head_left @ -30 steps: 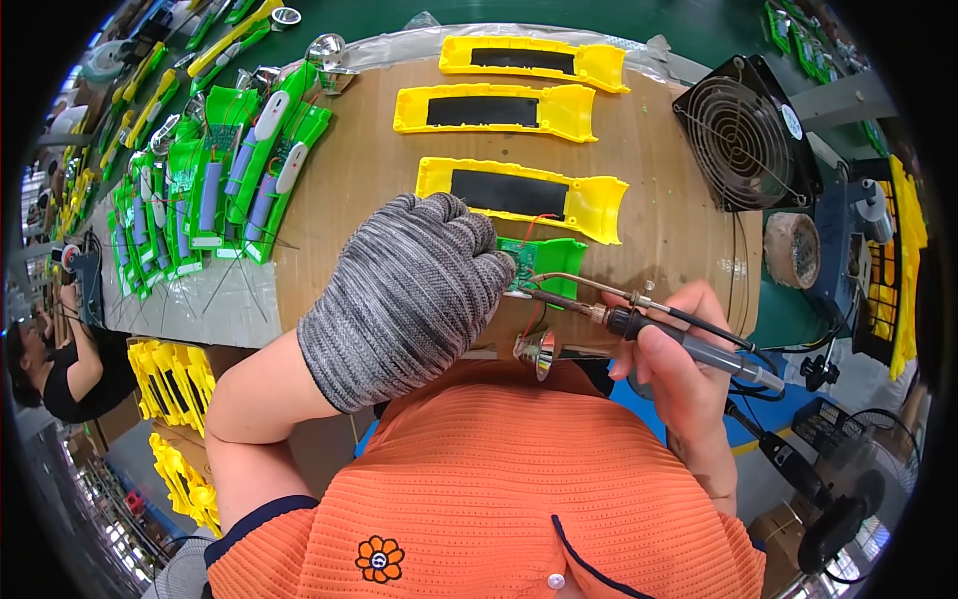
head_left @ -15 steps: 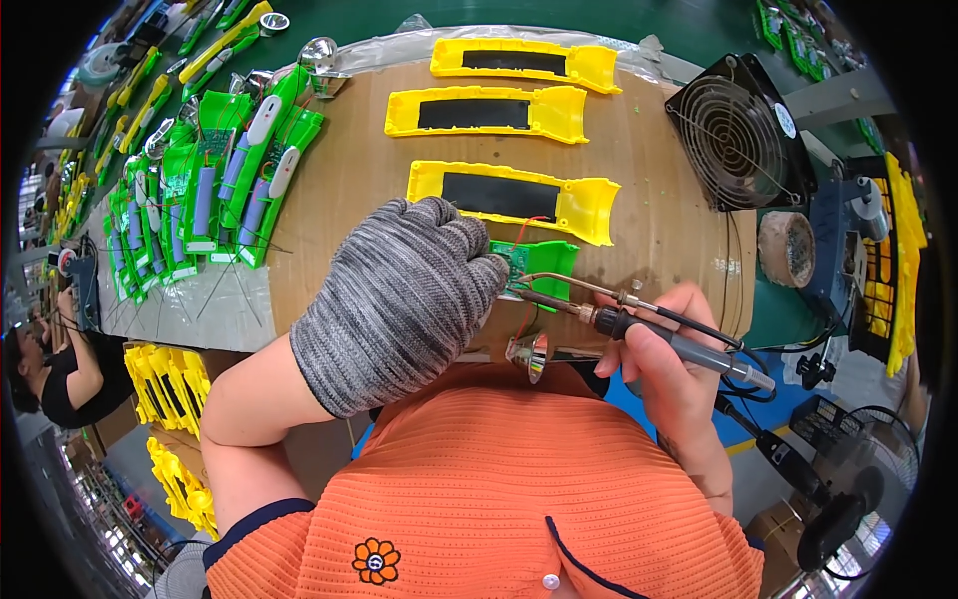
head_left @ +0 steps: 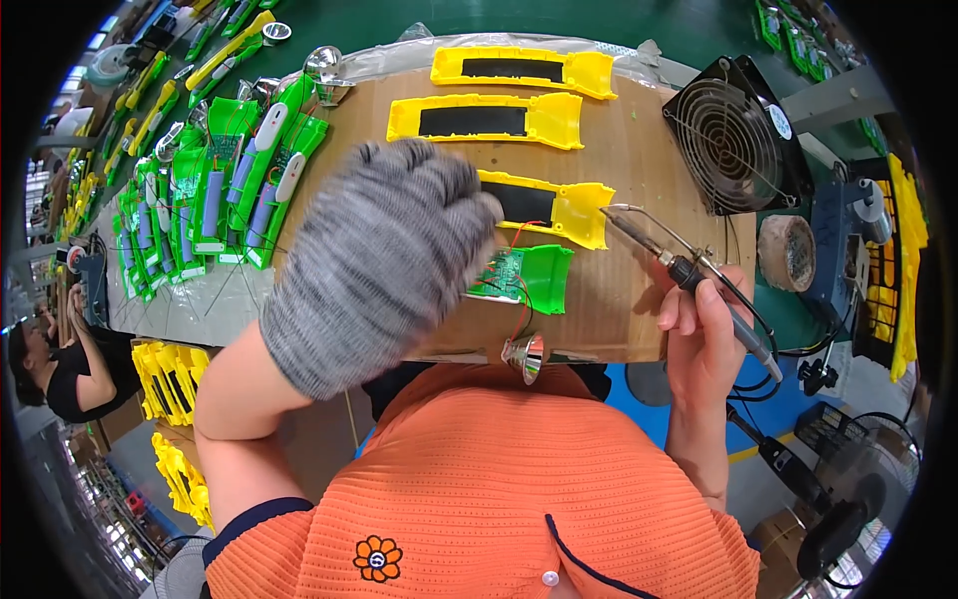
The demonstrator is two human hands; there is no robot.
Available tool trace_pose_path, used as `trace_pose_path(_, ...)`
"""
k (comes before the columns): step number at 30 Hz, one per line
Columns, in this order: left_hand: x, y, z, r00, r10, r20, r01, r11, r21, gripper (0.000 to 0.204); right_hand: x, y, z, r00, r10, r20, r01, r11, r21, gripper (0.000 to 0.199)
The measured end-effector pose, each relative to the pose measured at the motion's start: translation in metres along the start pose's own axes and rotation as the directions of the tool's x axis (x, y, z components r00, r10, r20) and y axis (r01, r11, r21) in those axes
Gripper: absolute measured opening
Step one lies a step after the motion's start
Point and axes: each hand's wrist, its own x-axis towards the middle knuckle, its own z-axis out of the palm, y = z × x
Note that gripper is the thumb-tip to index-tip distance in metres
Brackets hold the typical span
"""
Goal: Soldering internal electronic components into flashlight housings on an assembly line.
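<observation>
Grey striped knit covers the left hand [head_left: 384, 260], blurred, its fingers curled in over the left part of a green shell [head_left: 547, 280]; whether it grips or touches anything there, I cannot tell. That shell lies on brown cardboard [head_left: 639, 299] close to the front edge of the bench, with a green circuit board [head_left: 507, 267] inside it. Red wires [head_left: 522, 312] stand out from the board, one arching up toward the nearest yellow shell [head_left: 581, 214] and another running down toward a shiny lamp cup [head_left: 526, 357] at the cardboard's front edge, just before the orange shirt [head_left: 479, 469]. On the other side, the bare right hand [head_left: 704, 324] holds a soldering iron [head_left: 748, 339] between thumb and fingers, its tip slanting up and left, apart from the board and seen against the right end of the nearest yellow shell; whether tip and shell touch is unclear. Two more yellow shells [head_left: 559, 122] lie farther back, and all three have a black strip inside. Beyond the iron stand a black fan [head_left: 733, 140] and a round brown block [head_left: 786, 252]. At the left, green shells [head_left: 289, 150] with purple cells [head_left: 212, 205] lie heaped side by side, and past them sits another person [head_left: 75, 364] in black.
</observation>
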Motion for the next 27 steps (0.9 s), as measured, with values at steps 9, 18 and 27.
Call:
trace_pose_path(9, 0.003, -0.013, -0.004, 0.945, 0.063, 0.320, -0.128, 0.974, 0.188, 0.041, -0.001, 0.004, -0.005, 1.000, -0.016, -0.015, 0.018, 0.983, 0.181, 0.011)
trace_pose_path(18, 0.002, -0.062, -0.017, 0.987, 0.047, 0.150, -0.058, 0.996, 0.069, 0.085, 0.002, 0.006, -0.002, 0.996, -0.029, -0.083, 0.047, 0.973, 0.226, 0.014)
trace_pose_path(27, 0.083, -0.273, 0.008, 0.824, -0.448, 0.347, 0.310, 0.869, 0.386, 0.076, 0.007, 0.005, 0.004, 0.986, -0.010, -0.169, 0.040, 0.984, 0.175, 0.020)
